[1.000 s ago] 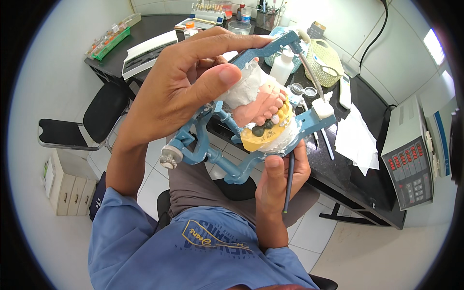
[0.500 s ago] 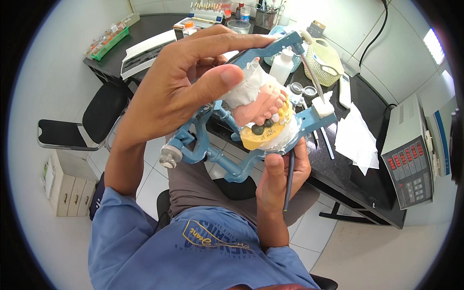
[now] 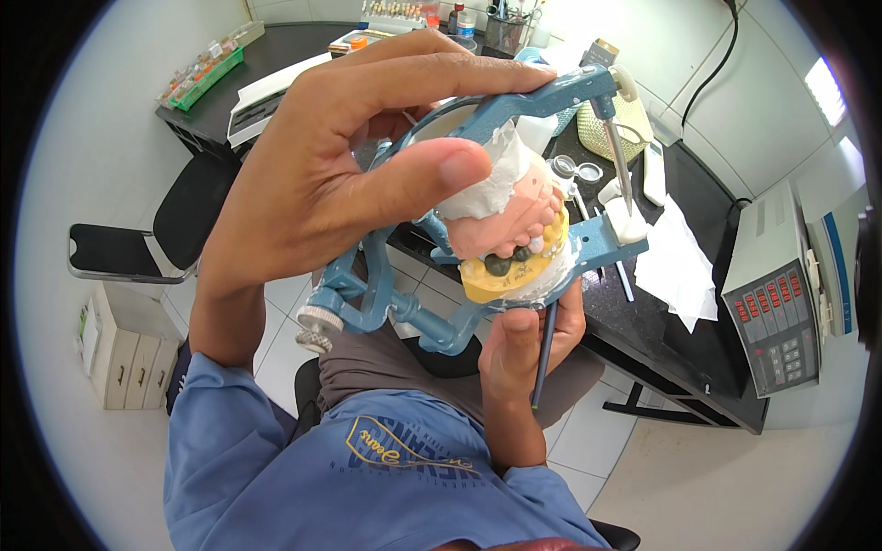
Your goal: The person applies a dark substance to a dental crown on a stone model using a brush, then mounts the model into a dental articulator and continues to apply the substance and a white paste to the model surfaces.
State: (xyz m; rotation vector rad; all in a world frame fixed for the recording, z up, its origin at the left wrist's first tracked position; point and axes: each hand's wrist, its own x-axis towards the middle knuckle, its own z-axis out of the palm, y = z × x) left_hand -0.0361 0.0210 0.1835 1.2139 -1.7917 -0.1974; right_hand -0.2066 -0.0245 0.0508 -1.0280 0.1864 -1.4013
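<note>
Up before me is a blue dental articulator (image 3: pixel 551 98), tilted. My left hand (image 3: pixel 322 156) is closed around its upper arm, thumb across the white plaster and forefinger along the top. A pink upper cast (image 3: pixel 496 220) faces a yellow lower cast (image 3: pixel 487 283), their teeth meeting or nearly so. Dark green tooth shapes (image 3: pixel 499 264) sit on the yellow cast. From below, my right hand (image 3: pixel 519 349) grips the articulator's lower arm, its fingers partly hidden behind it. A thin dark rod-like tool (image 3: pixel 546 354) is also in that hand. The articulator's metal pin (image 3: pixel 619 163) touches or nearly touches a white block (image 3: pixel 626 223).
A black worktop (image 3: pixel 689 248) runs behind and to the right. On it lie white paper (image 3: pixel 678 266), a pale green basket (image 3: pixel 616 129) and a grey device with red digits (image 3: pixel 772 317). A green rack (image 3: pixel 209 81) stands far left, near a black chair (image 3: pixel 188 207).
The articulator and both casts have moved slightly right and appear tipped a little more closed toward me. My left hand has come nearer with it. Both hands keep their holds.
</note>
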